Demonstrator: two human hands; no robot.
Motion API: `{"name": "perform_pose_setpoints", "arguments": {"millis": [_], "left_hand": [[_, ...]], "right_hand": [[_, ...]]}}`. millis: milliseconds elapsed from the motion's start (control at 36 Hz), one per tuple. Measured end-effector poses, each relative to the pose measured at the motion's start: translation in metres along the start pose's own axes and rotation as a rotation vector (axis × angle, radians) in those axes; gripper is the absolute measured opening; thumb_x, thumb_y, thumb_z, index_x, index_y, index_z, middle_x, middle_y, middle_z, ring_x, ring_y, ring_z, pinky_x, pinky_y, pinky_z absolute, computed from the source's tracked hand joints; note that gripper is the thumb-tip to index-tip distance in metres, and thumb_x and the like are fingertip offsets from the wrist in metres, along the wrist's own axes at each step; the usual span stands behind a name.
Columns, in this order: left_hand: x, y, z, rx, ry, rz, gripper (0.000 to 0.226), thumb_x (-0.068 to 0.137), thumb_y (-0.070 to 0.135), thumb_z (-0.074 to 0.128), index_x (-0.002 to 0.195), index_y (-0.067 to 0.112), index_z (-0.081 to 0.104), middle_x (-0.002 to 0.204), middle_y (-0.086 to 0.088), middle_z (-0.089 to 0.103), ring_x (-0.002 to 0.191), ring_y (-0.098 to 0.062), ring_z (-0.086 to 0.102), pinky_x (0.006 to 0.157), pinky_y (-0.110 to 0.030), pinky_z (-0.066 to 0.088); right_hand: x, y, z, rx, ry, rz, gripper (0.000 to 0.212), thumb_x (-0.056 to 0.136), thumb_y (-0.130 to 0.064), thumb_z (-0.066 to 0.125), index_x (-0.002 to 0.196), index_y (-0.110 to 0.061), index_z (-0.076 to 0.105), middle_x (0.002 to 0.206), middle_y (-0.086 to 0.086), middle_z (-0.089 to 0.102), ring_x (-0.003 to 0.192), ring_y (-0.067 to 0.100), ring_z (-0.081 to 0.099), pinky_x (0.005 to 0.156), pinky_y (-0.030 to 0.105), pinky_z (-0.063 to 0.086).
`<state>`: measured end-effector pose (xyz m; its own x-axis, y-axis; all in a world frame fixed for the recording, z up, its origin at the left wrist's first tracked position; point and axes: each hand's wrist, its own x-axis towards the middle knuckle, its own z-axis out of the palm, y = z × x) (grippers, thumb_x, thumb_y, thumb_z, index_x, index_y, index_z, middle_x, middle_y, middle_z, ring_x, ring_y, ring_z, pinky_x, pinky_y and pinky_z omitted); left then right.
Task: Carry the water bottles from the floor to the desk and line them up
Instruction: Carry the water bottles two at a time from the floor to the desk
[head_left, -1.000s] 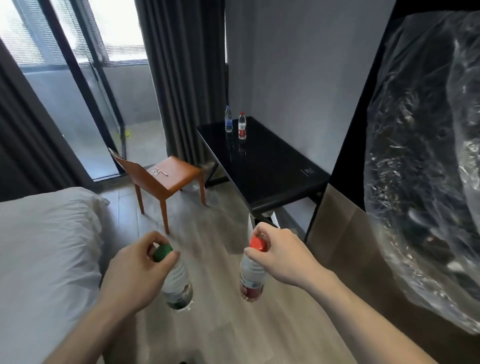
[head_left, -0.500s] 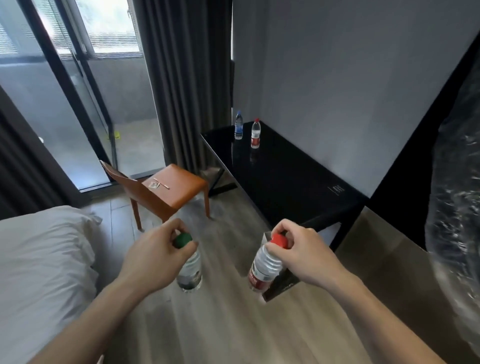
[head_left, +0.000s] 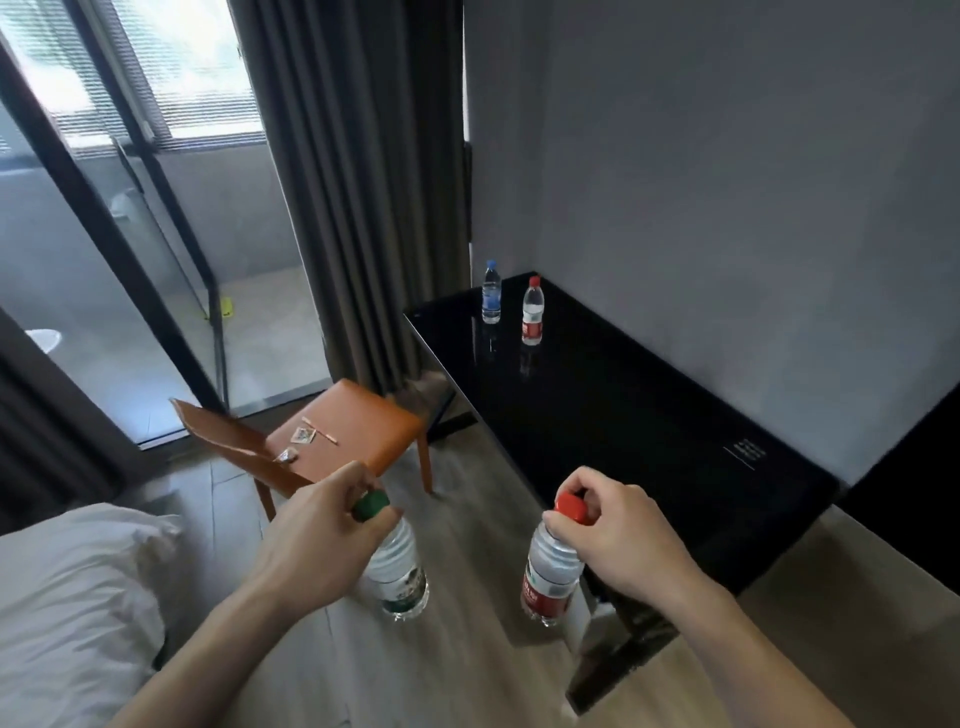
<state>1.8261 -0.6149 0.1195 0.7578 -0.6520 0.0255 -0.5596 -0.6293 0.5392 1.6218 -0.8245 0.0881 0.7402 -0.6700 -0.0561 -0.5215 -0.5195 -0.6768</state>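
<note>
Label writing is too small to read: one green, two red, one blue. The left hand (head_left: 317, 540) pinches the green-capped bottle (head_left: 397, 569) by its neck; the right hand (head_left: 618, 540) pinches the red-capped bottle (head_left: 550, 577), both hanging above the floor (head_left: 467, 649). Two bottles (head_left: 491, 293) stand on the desk (head_left: 623, 415).

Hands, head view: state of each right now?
Left hand: fingers grip the green-capped bottle at its neck.
Right hand: fingers grip the red-capped bottle at its cap.
</note>
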Motion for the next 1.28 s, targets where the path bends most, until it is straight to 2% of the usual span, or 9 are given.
{"name": "perform_pose_setpoints", "arguments": {"millis": [278, 472, 556, 639, 722, 861, 944, 1111, 1278], "left_hand": [[0.141, -0.008, -0.010, 0.004, 0.067, 0.013, 0.022, 0.080, 0.046, 0.072, 0.088, 0.034, 0.056, 0.073, 0.009, 0.065, 0.066, -0.011, 0.060, 0.063, -0.038, 0.054], [0.243, -0.023, -0.008, 0.022, 0.039, 0.065, 0.018, 0.083, 0.045, 0.073, 0.084, 0.035, 0.058, 0.064, 0.011, 0.065, 0.054, -0.007, 0.059, 0.053, -0.034, 0.052], [0.285, -0.031, -0.005, 0.016, 0.001, 0.079, 0.017, 0.083, 0.045, 0.071, 0.084, 0.034, 0.058, 0.065, 0.010, 0.065, 0.054, -0.007, 0.058, 0.053, -0.035, 0.052], [0.331, -0.042, -0.001, 0.024, -0.053, 0.124, 0.015, 0.084, 0.045, 0.070, 0.085, 0.037, 0.058, 0.073, 0.013, 0.065, 0.064, -0.003, 0.060, 0.056, -0.033, 0.054], [0.379, -0.050, 0.001, 0.082, -0.105, 0.183, 0.017, 0.084, 0.046, 0.070, 0.089, 0.035, 0.058, 0.073, 0.014, 0.061, 0.066, -0.002, 0.059, 0.059, -0.030, 0.054], [0.450, -0.051, 0.006, 0.147, -0.179, 0.295, 0.023, 0.085, 0.047, 0.067, 0.085, 0.029, 0.053, 0.066, 0.008, 0.058, 0.059, -0.005, 0.052, 0.048, -0.022, 0.034], [0.489, -0.047, 0.011, 0.177, -0.239, 0.325, 0.021, 0.084, 0.048, 0.063, 0.091, 0.029, 0.057, 0.075, 0.010, 0.063, 0.066, -0.005, 0.055, 0.052, -0.022, 0.037], [0.568, -0.038, 0.036, 0.099, -0.278, 0.356, 0.017, 0.075, 0.051, 0.061, 0.086, 0.038, 0.058, 0.075, 0.016, 0.066, 0.070, -0.003, 0.061, 0.061, -0.030, 0.050], [0.625, -0.013, 0.069, 0.110, -0.305, 0.380, 0.016, 0.080, 0.048, 0.066, 0.085, 0.037, 0.056, 0.072, 0.014, 0.064, 0.067, -0.003, 0.059, 0.055, -0.027, 0.043]], "right_hand": [[0.149, -0.020, -0.011, 0.006, -0.013, -0.038, 0.018, 0.087, -0.049, 0.068, 0.085, -0.035, 0.057, 0.063, -0.010, 0.061, 0.053, 0.003, 0.055, 0.052, 0.021, 0.045], [0.234, -0.028, -0.006, -0.011, 0.024, 0.018, 0.020, 0.087, -0.051, 0.070, 0.083, -0.035, 0.059, 0.067, -0.011, 0.066, 0.057, 0.002, 0.060, 0.055, 0.020, 0.048], [0.264, -0.030, 0.001, -0.021, 0.042, 0.061, 0.020, 0.086, -0.051, 0.070, 0.082, -0.035, 0.059, 0.068, -0.011, 0.067, 0.058, 0.004, 0.062, 0.056, 0.022, 0.051], [0.296, -0.032, 0.011, -0.040, 0.074, 0.121, 0.019, 0.086, -0.052, 0.069, 0.082, -0.036, 0.059, 0.069, -0.010, 0.069, 0.061, 0.007, 0.064, 0.059, 0.027, 0.055], [0.324, -0.037, 0.019, -0.040, 0.109, 0.180, 0.019, 0.087, -0.051, 0.069, 0.082, -0.036, 0.059, 0.070, -0.008, 0.069, 0.058, 0.005, 0.062, 0.056, 0.024, 0.053], [0.359, -0.044, 0.028, -0.032, 0.170, 0.273, 0.017, 0.089, -0.050, 0.067, 0.085, -0.037, 0.057, 0.070, -0.005, 0.068, 0.052, 0.010, 0.058, 0.053, 0.028, 0.052], [0.377, -0.046, 0.027, -0.017, 0.196, 0.324, 0.017, 0.090, -0.051, 0.066, 0.086, -0.038, 0.057, 0.069, -0.005, 0.069, 0.054, 0.012, 0.062, 0.054, 0.032, 0.054], [0.416, -0.040, 0.018, 0.006, 0.230, 0.388, 0.018, 0.091, -0.049, 0.069, 0.085, -0.035, 0.059, 0.068, -0.004, 0.069, 0.048, 0.005, 0.057, 0.050, 0.021, 0.046], [0.458, -0.019, 0.004, -0.013, 0.242, 0.426, 0.020, 0.091, -0.048, 0.070, 0.082, -0.033, 0.059, 0.064, -0.005, 0.067, 0.050, 0.004, 0.058, 0.048, 0.018, 0.042]]}}
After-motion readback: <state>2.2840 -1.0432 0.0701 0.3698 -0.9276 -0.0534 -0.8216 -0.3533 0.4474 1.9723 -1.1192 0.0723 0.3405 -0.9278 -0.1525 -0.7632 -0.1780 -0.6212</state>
